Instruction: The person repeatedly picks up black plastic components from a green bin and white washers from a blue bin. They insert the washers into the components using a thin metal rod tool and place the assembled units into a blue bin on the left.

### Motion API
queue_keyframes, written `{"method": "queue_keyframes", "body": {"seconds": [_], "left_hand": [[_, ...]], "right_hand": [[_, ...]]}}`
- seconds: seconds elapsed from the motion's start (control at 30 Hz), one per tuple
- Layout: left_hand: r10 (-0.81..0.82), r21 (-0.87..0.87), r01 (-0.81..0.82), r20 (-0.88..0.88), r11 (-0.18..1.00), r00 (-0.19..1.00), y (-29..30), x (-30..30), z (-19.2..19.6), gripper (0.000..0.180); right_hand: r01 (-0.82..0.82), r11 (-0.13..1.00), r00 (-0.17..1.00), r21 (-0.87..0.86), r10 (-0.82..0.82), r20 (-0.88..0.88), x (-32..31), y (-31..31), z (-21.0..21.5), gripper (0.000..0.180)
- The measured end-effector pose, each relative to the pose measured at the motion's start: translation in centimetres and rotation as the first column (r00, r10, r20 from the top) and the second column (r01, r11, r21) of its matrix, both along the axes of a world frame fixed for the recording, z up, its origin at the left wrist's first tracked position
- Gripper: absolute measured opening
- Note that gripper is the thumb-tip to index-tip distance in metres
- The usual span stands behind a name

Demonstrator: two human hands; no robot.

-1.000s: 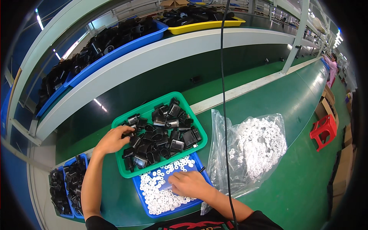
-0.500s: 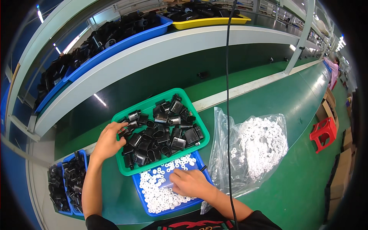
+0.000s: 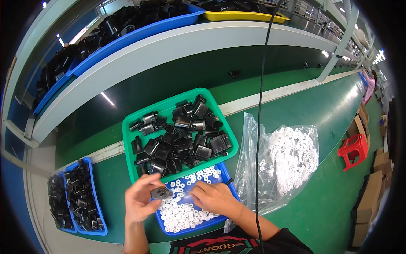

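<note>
My left hand point(image 3: 141, 199) grips a black plastic housing point(image 3: 160, 193), its round end facing up, above the left edge of the blue tray point(image 3: 190, 232). My right hand point(image 3: 215, 198) is closed, its bent fingertips down among the small white rings point(image 3: 182, 218) in that tray. What those fingers pinch is hidden. A short black stick end point(image 3: 229, 181) shows behind the right hand; I cannot tell if the hand holds it. Just beyond, a green tray point(image 3: 128, 148) holds many loose black housings point(image 3: 184, 142) and overlaps the blue tray's far edge.
A clear plastic bag point(image 3: 247, 169) of white rings lies to the right. A black cable point(image 3: 260, 106) hangs across the view. Blue bins point(image 3: 101, 211) of black parts stand at left. Above, a shelf carries a blue tray point(image 3: 139, 39) and a yellow tray point(image 3: 245, 16). A red stool point(image 3: 353, 152) stands far right.
My left hand has come from the green tray toward me, bringing a black housing over the blue tray's left edge. My right hand stays at the white rings. The whole view has shifted slightly.
</note>
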State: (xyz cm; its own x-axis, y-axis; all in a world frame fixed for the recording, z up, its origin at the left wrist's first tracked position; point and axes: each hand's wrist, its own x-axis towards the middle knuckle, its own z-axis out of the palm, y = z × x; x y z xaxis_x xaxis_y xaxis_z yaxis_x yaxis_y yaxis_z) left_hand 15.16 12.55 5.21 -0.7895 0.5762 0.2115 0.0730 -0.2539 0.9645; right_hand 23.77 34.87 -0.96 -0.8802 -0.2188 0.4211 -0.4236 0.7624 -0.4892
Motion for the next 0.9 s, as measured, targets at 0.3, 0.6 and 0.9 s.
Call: {"method": "queue_keyframes", "body": {"seconds": [0.3,0.6,0.9], "left_hand": [[-0.204,0.026,0.203,0.12,0.979,0.972,0.4,0.8,-2.8,0.037],[-0.162,-0.032,0.167,0.121,0.985,0.979,0.1,1.4,-3.7,0.044],[-0.13,-0.199,0.124,-0.02,0.972,0.991,1.3,2.0,-4.9,0.038]], "right_hand": [[-0.013,0.977,1.0,-0.211,0.007,-0.027,-0.7,0.4,0.7,0.021],[-0.019,0.945,0.998,-0.325,-0.002,-0.065,-1.0,0.3,0.6,0.026],[-0.2,0.85,0.962,-0.487,0.076,-0.262,-0.3,0.4,1.0,0.028]]}}
